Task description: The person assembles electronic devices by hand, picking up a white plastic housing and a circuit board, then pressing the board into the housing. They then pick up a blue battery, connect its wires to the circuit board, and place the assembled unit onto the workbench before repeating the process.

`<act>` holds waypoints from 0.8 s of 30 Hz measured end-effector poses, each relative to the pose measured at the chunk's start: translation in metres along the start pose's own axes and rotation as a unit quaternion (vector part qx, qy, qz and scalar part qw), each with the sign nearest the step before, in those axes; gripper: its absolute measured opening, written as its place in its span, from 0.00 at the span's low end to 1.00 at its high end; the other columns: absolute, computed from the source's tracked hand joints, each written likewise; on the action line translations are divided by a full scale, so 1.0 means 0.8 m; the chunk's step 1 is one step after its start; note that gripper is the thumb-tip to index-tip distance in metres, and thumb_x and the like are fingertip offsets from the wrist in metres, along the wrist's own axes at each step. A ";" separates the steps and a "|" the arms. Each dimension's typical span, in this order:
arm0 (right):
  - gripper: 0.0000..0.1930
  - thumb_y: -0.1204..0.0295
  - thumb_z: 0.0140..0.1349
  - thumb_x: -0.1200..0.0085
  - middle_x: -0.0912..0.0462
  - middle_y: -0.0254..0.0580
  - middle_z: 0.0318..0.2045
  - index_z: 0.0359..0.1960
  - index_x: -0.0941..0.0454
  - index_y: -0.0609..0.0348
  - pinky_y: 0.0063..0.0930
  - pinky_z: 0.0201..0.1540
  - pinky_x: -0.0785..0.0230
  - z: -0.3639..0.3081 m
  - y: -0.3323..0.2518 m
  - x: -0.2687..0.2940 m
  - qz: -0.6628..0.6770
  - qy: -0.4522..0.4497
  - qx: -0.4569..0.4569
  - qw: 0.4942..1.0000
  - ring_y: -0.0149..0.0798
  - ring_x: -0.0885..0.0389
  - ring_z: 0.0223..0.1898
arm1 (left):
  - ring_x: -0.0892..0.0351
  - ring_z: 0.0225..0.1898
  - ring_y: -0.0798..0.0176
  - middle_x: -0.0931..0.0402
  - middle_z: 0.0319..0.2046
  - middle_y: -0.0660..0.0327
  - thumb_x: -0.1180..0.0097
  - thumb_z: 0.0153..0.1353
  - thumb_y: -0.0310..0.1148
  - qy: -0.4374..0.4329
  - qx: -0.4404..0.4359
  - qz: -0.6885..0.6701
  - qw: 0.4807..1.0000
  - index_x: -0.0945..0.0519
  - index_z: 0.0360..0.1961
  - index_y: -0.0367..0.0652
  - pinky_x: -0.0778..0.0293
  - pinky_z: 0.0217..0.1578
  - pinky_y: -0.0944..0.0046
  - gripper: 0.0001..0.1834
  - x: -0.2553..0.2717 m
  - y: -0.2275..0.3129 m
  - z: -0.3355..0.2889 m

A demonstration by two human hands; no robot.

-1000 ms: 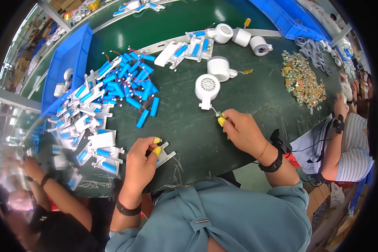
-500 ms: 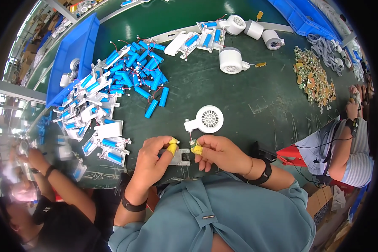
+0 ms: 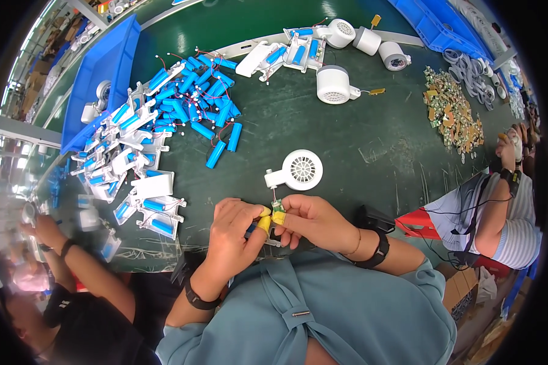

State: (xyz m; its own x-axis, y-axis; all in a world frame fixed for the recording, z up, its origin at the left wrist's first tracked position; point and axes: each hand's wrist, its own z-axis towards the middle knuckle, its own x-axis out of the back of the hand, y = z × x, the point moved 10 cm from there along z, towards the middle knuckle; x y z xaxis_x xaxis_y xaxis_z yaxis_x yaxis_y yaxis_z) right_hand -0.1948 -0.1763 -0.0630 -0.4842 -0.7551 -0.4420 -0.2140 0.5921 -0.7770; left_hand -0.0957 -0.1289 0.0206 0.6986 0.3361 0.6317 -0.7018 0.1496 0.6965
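My right hand (image 3: 315, 222) pinches a small green circuit board (image 3: 278, 207) between a thumb and finger wearing yellow finger covers. A short wire runs from that board to the neck of a white fan head (image 3: 302, 170), which lies grille up just beyond. My left hand (image 3: 238, 230), with yellow-covered fingertips too, is closed right beside the board; what its pinch holds is too small to make out. Under both hands lies a white handle shell (image 3: 274, 241), mostly hidden, with a bit of blue showing by the left fingers.
Blue battery cells (image 3: 195, 97) with wires are heaped at the left, beside a pile of white handle shells (image 3: 125, 152). Several white fan heads (image 3: 333, 85) stand at the back. Small circuit boards (image 3: 453, 112) form a heap at the right. Blue bins (image 3: 100, 79) flank the table; co-workers sit on both sides.
My left hand has moved right and now meets the right fingertips at the board, covering more of the handle shell. The right hand keeps its pinch on the board.
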 end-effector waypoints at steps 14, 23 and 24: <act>0.09 0.75 0.70 0.59 0.19 0.37 0.33 0.43 0.27 0.65 0.21 0.35 0.24 0.000 0.003 -0.008 -0.008 -0.013 0.020 1.000 0.27 0.20 0.30 | 0.24 0.35 0.53 0.21 0.31 0.57 0.41 0.47 0.18 -0.004 0.072 -0.022 0.997 0.19 0.35 0.38 0.29 0.40 0.59 0.11 0.004 -0.021 -0.012; 0.07 0.74 0.70 0.56 0.20 0.37 0.31 0.43 0.27 0.64 0.18 0.28 0.26 0.004 0.005 -0.008 -0.102 0.009 0.009 0.995 0.25 0.20 0.27 | 0.24 0.35 0.53 0.22 0.30 0.58 0.40 0.44 0.19 0.009 0.044 0.021 0.999 0.19 0.33 0.38 0.31 0.42 0.57 0.12 0.009 -0.017 -0.009; 0.07 0.75 0.69 0.55 0.20 0.37 0.30 0.42 0.27 0.64 0.17 0.25 0.27 0.004 0.002 -0.006 -0.121 0.021 0.013 0.992 0.24 0.21 0.26 | 0.24 0.35 0.52 0.22 0.30 0.58 0.39 0.44 0.20 0.006 0.030 0.033 0.999 0.19 0.32 0.39 0.31 0.43 0.56 0.11 0.008 -0.014 -0.007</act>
State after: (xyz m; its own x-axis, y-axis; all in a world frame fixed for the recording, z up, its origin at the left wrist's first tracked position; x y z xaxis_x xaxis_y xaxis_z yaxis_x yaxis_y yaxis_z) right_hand -0.1897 -0.1722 -0.0639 -0.4554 -0.8620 -0.2226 -0.3069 0.3867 -0.8696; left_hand -0.0838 -0.1234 0.0152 0.6495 0.3546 0.6727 -0.7361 0.0716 0.6730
